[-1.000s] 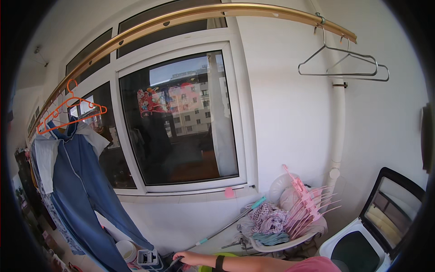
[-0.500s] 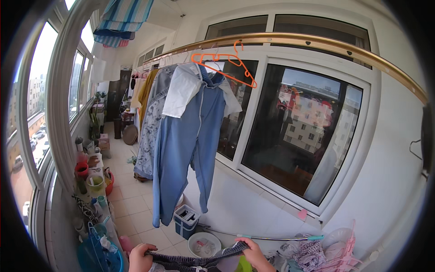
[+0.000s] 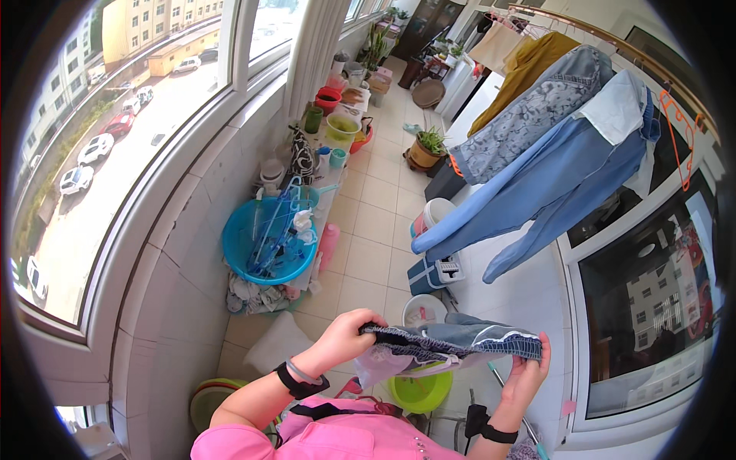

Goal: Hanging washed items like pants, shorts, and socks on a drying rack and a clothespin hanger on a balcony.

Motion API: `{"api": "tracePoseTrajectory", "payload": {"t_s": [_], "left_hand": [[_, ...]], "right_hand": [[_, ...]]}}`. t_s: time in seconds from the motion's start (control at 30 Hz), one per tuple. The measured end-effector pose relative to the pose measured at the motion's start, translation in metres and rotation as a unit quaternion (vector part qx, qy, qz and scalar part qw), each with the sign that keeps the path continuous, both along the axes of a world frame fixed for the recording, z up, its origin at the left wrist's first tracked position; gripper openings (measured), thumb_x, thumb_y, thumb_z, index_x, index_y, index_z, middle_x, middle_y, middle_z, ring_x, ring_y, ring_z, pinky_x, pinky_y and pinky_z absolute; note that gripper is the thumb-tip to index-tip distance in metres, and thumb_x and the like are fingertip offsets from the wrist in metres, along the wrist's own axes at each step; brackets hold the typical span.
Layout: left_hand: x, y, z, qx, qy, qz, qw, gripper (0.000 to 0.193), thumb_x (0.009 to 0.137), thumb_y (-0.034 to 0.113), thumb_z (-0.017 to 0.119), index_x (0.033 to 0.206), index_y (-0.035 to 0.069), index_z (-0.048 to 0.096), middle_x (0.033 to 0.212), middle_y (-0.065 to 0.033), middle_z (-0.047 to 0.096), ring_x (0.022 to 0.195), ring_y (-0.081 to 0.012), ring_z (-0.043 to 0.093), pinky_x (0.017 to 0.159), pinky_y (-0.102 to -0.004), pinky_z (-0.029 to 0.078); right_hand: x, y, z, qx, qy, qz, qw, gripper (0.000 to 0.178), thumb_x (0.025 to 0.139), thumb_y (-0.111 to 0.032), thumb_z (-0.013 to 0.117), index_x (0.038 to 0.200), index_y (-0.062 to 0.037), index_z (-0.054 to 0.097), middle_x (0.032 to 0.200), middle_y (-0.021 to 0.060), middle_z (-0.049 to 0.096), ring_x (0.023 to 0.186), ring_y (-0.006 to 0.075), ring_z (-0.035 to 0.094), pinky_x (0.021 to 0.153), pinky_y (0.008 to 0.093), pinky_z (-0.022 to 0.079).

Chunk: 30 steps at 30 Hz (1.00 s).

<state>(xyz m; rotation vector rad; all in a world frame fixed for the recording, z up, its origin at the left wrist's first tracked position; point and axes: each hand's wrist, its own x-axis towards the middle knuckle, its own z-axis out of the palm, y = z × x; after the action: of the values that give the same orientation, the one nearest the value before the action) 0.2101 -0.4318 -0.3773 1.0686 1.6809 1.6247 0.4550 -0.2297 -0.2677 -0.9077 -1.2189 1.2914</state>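
Between my two hands a pair of elastic-waist denim pants (image 3: 452,335) is spread by its gathered waistband, the opening toward me. My left hand (image 3: 349,335) is closed around the left end of the band. At the other end, my right hand (image 3: 527,374) grips the band with the thumb up along its edge. The lower part of the pants is hidden below the waistband. Beyond them, light blue jeans (image 3: 529,180) with a white pocket lining hang from the rail, beside patterned grey jeans (image 3: 537,107). An orange hanger (image 3: 677,142) hangs to their right.
A lime-green basin (image 3: 422,392) and a white bucket (image 3: 423,309) stand below the pants. At left, a blue tub (image 3: 264,249) holds blue hangers. A golden rail (image 3: 606,31) runs along the right, before a window. A potted plant (image 3: 429,147) stands farther down the tiled floor.
The view has swung left and downward. Both hands and the denim pants now appear higher and farther right in the picture, with more of the pants showing. Both hands still grip the waistband.
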Motion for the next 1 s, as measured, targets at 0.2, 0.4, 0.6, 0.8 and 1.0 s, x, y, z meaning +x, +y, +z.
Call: {"api": "tracePoseTrajectory", "payload": {"t_s": [0.2,0.4,0.6,0.8,1.0], "left_hand": [[0.002,0.007,-0.015,-0.013,-0.112,0.005,0.994,0.03,0.078,0.004,0.052,0.106,0.001,0.061,0.092,-0.0042,0.059,0.079,-0.01,0.055,0.069,-0.0259,0.047],[-0.004,0.033,-0.034,-0.066,-0.167,0.042,0.983,0.029,0.079,0.003,0.051,0.107,0.001,0.061,0.092,-0.004,0.059,0.076,-0.0097,0.054,0.068,-0.0253,0.047],[-0.017,0.069,-0.046,-0.07,-0.139,0.148,0.977,0.027,0.078,0.005,0.051,0.101,-0.001,0.062,0.089,-0.0116,0.062,0.08,-0.0185,0.06,0.075,-0.0312,0.049],[-0.021,0.108,-0.061,-0.091,-0.123,0.215,0.964,0.026,0.077,0.005,0.051,0.1,-0.002,0.062,0.093,-0.0129,0.063,0.088,-0.022,0.061,0.081,-0.0314,0.048],[-0.018,0.138,-0.073,-0.109,-0.147,0.25,0.951,0.028,0.076,0.005,0.051,0.102,0.0,0.061,0.095,-0.0139,0.062,0.087,-0.0228,0.06,0.081,-0.0322,0.048]], "right_hand": [[-0.018,0.03,-0.009,0.005,-0.02,0.029,0.999,0.039,0.089,0.001,0.044,0.128,-0.0032,0.048,0.105,0.0077,0.058,0.092,0.0155,0.06,0.078,0.0271,0.051],[-0.037,0.063,-0.026,-0.043,-0.056,0.076,0.995,0.039,0.088,0.003,0.047,0.127,-0.0025,0.048,0.104,0.0064,0.058,0.09,0.0146,0.06,0.077,0.0267,0.052],[-0.069,0.09,-0.035,-0.123,-0.097,0.149,0.976,0.041,0.083,0.01,0.045,0.119,-0.0052,0.054,0.103,0.0041,0.058,0.087,0.0118,0.06,0.071,0.0225,0.05],[-0.098,0.127,-0.049,-0.147,-0.112,0.24,0.953,0.042,0.082,0.011,0.044,0.119,-0.0067,0.055,0.099,0.0018,0.058,0.084,0.009,0.059,0.068,0.0202,0.049],[-0.133,0.153,-0.061,-0.126,-0.113,0.332,0.928,0.045,0.079,0.014,0.044,0.118,-0.0048,0.057,0.101,0.0007,0.058,0.086,0.0081,0.059,0.069,0.02,0.048]]}}
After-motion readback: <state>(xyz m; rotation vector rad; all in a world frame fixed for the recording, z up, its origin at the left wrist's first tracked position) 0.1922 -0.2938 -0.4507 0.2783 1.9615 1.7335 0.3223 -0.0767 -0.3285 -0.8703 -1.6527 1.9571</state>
